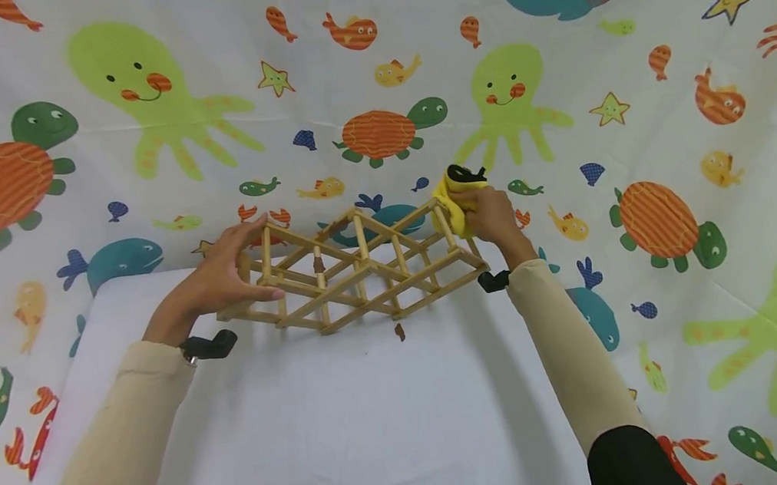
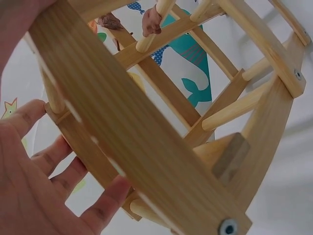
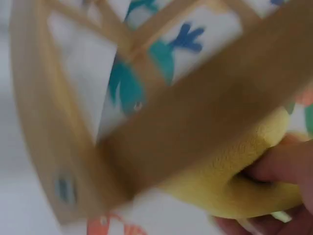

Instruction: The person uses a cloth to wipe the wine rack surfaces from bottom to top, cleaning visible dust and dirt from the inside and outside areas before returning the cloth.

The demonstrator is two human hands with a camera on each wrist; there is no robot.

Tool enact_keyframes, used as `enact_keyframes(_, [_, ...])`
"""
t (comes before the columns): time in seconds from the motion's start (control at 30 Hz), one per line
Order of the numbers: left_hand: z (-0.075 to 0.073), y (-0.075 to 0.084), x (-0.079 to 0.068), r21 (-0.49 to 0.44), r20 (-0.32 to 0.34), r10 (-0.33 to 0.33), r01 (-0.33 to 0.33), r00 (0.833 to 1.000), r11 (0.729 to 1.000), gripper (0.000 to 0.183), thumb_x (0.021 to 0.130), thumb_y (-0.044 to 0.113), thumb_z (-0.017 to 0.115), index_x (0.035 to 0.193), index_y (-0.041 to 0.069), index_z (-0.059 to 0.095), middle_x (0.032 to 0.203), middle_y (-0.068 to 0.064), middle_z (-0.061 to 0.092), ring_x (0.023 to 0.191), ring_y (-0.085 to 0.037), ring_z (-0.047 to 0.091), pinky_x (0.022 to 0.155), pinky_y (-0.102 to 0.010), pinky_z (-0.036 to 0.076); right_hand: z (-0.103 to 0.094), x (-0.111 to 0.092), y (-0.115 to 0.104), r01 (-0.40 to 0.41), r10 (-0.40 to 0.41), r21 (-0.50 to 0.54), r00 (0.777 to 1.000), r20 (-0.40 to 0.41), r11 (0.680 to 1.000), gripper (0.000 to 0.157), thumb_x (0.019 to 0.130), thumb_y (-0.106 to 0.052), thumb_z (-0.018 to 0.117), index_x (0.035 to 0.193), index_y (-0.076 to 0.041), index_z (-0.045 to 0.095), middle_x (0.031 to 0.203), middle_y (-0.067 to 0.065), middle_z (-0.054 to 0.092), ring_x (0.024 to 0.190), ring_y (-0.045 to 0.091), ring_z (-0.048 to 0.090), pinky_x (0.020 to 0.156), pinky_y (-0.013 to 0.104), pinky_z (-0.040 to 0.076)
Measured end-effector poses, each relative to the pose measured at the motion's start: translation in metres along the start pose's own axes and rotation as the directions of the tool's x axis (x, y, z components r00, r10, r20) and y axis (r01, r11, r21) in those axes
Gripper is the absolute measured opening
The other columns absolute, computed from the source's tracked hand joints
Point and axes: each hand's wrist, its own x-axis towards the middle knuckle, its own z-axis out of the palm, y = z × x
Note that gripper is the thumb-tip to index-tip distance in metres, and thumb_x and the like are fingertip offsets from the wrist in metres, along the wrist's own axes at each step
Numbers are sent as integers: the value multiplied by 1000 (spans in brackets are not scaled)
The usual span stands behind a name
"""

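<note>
A folding wooden lattice rack (image 1: 366, 266), made of flat slats and round dowels, stands at the far end of the white table. My left hand (image 1: 221, 272) grips its left end, with the thumb along the front. In the left wrist view the fingertips (image 2: 115, 193) touch the slats at that end. Bunched in my right hand (image 1: 495, 218) is a yellow cloth (image 1: 453, 210) with a black patch, held against the rack's right end. The right wrist view is blurred, but the cloth (image 3: 244, 152) lies behind a slat. Brown residue (image 2: 151, 20) clings to one dowel.
A small brown flake (image 1: 399, 332) lies on the white table (image 1: 376, 421) in front of the rack. Behind the table hangs a curtain (image 1: 319, 87) printed with sea animals. Screw heads (image 2: 228, 227) show at the slat joints.
</note>
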Motion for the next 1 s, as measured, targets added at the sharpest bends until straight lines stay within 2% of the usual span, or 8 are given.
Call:
enact_keyframes(0.1, [3,0,2,6,12,0,0,1000,1000,131,73,39,98,172,32,12,177,-17,18,160,-48,18,115,-86,23,-6,-3,7,-43,42,-95,999,-18,995,55,93,-2,58,142,-26,69,138,23,69,80,36,60,59,40,45])
enact_keyframes(0.2, [3,1,4,19,18,-3,2,1000,1000,131,74,40,98,172,32,11,177,-17,17,161,-48,17,116,-86,21,-12,-8,-4,9,-8,5,983,-185,1000,56,89,1,58,135,-27,74,133,20,73,64,29,47,51,32,33])
enact_keyframes(0.33, [1,3,4,26,9,-10,10,1000,1000,130,75,40,97,172,35,11,177,-15,16,161,-47,17,117,-85,21,-22,-15,-47,167,-101,160,929,-357,973,47,89,-1,66,126,-27,79,133,11,75,85,28,67,65,32,49])
enact_keyframes(0.47, [1,1,2,5,2,-14,14,1000,1000,130,75,37,97,172,37,10,178,-14,15,162,-47,16,116,-85,22,-19,-15,-87,226,-116,381,950,-290,897,40,91,-5,77,124,-27,80,136,7,74,122,22,70,93,39,62])
enact_keyframes(0.63, [2,-1,0,-4,2,16,-16,1000,1000,130,75,35,97,172,32,11,177,-16,15,161,-49,16,116,-85,23,8,-12,-118,176,-120,529,983,-138,830,35,91,-15,86,124,-24,81,138,3,74,124,21,70,96,37,63])
enact_keyframes(0.73, [2,-1,0,-1,1,14,-14,1000,1000,130,75,36,97,172,31,11,178,-16,15,161,-48,16,116,-85,22,28,-9,-126,95,-98,473,995,-18,876,35,94,-20,84,127,-27,79,142,5,71,124,24,69,93,34,63])
enact_keyframes(0.87, [2,0,0,0,3,4,-4,1000,1000,132,75,36,98,173,29,10,177,-17,15,161,-47,15,117,-85,23,42,-7,-124,19,-41,179,992,117,984,34,98,-19,77,130,-31,78,140,8,72,110,27,70,81,33,62])
enact_keyframes(1.0, [0,2,-1,12,12,-4,4,1000,1000,132,75,36,97,173,30,9,177,-18,14,161,-48,16,116,-85,24,43,-7,-113,46,-40,-60,994,101,997,38,94,-10,73,126,-30,80,131,4,77,102,27,67,79,37,55])
